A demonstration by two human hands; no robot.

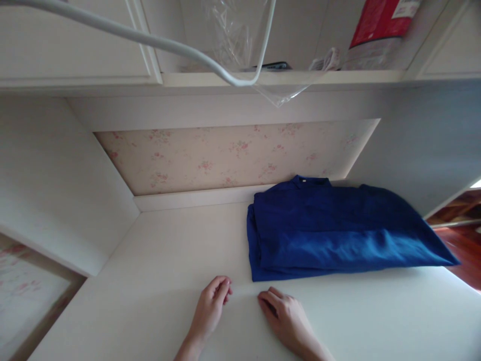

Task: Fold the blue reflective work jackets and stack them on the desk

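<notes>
A folded dark blue garment (330,230) with a collar at its back edge lies on the white desktop (180,245), right of the middle. My left hand (210,306) rests low in the view, left of the garment's front corner, its fingers curled in against the thumb. Just below that corner is my right hand (281,316), apart from the cloth, with its fingers bent and the thumb tip meeting them. Neither hand shows anything in its grasp.
A white cable (150,39) hangs across the top. On the open shelf (300,79) above sit clear plastic wrapping (233,37), a dark object (276,66) and a red package (383,25). White side panels (56,175) flank the desktop.
</notes>
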